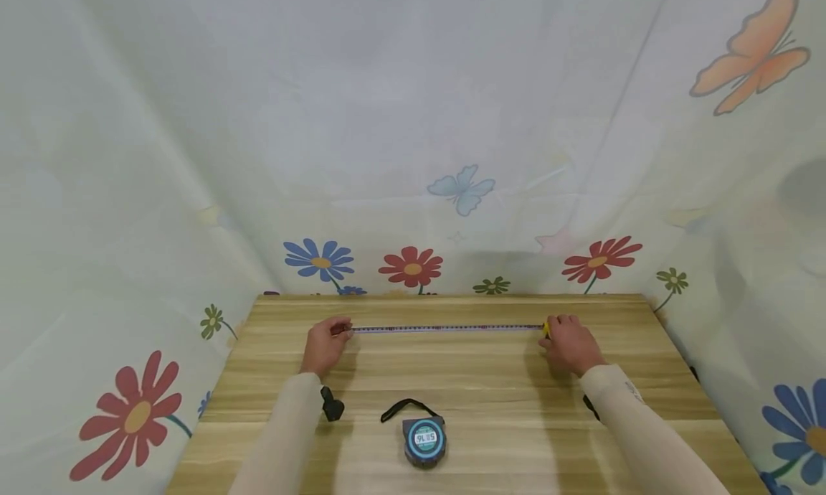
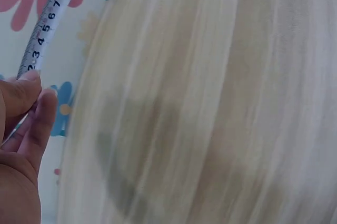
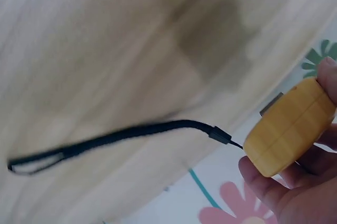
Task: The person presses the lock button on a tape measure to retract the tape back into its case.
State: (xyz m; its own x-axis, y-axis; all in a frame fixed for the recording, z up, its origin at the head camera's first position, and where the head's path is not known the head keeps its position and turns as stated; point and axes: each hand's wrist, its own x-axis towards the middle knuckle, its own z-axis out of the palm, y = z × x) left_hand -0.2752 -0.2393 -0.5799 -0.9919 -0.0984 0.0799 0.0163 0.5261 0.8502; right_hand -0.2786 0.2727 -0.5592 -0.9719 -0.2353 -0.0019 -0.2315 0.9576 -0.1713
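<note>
A white measuring blade (image 1: 445,328) is drawn out straight between the two hands near the far side of the table. My left hand (image 1: 325,344) pinches its free end between thumb and fingers; in the left wrist view the blade (image 2: 50,21) shows black numbers rising away from the thumb. My right hand (image 1: 571,343) grips the yellow tape measure (image 3: 292,126), fingers curled around its case. From that case trails a black wrist strap (image 3: 131,129). A second tape measure (image 1: 424,441), dark with a blue ring on its face, lies nearer me between the forearms.
The wood-grain table (image 1: 452,380) has its far edge against a pale fabric wall (image 1: 361,122) printed with flowers and butterflies. A black strap loop (image 1: 406,403) on the second tape measure lies toward the left. Walls of the same fabric flank both sides.
</note>
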